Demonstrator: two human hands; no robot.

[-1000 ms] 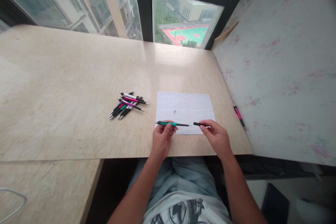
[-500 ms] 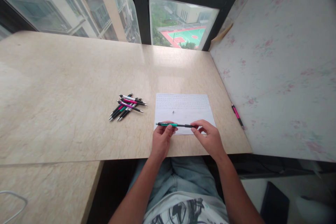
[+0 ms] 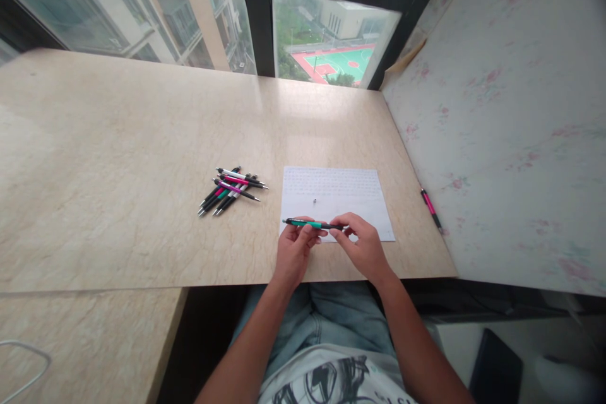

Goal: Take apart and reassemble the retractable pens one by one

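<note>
A green-and-black pen lies level above the lower part of a written sheet of paper. My left hand is closed around the green barrel, thumb on top. My right hand pinches the black grip section at the pen's right end, its fingertips covering that end. On the paper, just beyond the pen, rests a tiny metallic piece, too small to make out well; it could be a pen tip.
Several pens in pink, purple, white and green with black lie in a crossed pile left of the paper. A pink-and-black pen lies against the papered wall at right. The marble-patterned tabletop reaches the windows; its front edge is near my lap.
My right hand has moved left with the black grip, closer to my left hand. The thin dark stretch between grip and green barrel has shortened. The camera view has shifted slightly.
</note>
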